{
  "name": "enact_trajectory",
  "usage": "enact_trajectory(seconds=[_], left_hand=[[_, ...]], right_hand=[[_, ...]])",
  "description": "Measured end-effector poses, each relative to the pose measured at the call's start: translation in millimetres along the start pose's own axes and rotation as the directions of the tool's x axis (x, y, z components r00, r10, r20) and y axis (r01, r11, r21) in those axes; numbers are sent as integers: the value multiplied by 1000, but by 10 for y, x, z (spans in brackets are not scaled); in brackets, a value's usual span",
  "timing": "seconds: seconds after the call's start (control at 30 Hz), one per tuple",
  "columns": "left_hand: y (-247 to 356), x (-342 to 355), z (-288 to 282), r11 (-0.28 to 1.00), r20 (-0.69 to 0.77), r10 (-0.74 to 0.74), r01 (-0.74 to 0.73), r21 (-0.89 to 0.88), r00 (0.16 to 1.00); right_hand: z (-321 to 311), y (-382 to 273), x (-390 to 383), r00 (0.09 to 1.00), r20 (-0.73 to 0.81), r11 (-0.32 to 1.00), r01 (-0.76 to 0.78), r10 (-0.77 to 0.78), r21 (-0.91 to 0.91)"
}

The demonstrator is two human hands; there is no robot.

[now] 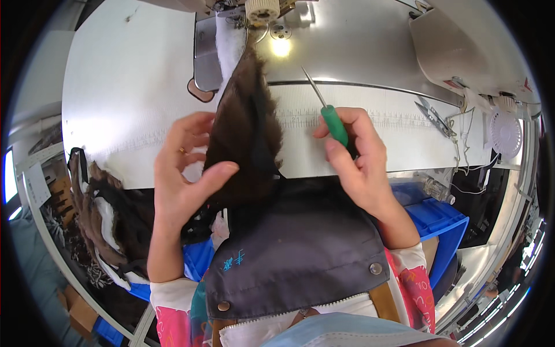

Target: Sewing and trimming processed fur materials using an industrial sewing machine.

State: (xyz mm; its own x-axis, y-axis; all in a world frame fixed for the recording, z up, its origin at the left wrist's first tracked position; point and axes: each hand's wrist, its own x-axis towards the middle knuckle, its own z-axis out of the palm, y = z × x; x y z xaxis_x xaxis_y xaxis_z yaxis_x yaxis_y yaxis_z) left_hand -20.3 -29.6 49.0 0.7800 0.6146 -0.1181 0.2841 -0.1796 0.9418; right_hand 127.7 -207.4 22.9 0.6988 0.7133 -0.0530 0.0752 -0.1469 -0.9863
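A strip of dark brown fur runs from the sewing machine's presser area down over the table's front edge. At its left side is my left hand, the thumb lying across the fur and the fingertips curled at its edge, partly hidden. My right hand grips an awl by its green handle, the metal spike pointing up and left toward the machine. White backing material lies along the fur's left edge near the presser. The sewing machine head shows only in part at the top.
Thread snips and a small white fan sit on the right of the white table, with loose cords nearby. More fur pieces hang at the left. A blue bin stands below on the right.
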Motion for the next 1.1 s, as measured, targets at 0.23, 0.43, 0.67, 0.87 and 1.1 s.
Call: enact_trajectory(seconds=[0.23,0.43,0.67,0.87,1.1], left_hand=[[-101,-257,82,910,210,-372,400,-109,904],[-36,-437,246,924,234,-347,374,-83,908],[104,-544,136,809,192,-538,567,-154,821],[-70,-545,165,852,281,-416,479,-212,865],[-28,-474,208,932,301,-253,147,332,919]], right_hand=[[451,142,-332,784,503,826,521,-364,-214],[471,75,-378,719,530,740,633,-450,-229],[2,28,-22,908,157,780,414,-388,-470],[94,137,-234,900,242,651,431,-363,-625],[229,63,-331,827,469,347,558,-309,-754]])
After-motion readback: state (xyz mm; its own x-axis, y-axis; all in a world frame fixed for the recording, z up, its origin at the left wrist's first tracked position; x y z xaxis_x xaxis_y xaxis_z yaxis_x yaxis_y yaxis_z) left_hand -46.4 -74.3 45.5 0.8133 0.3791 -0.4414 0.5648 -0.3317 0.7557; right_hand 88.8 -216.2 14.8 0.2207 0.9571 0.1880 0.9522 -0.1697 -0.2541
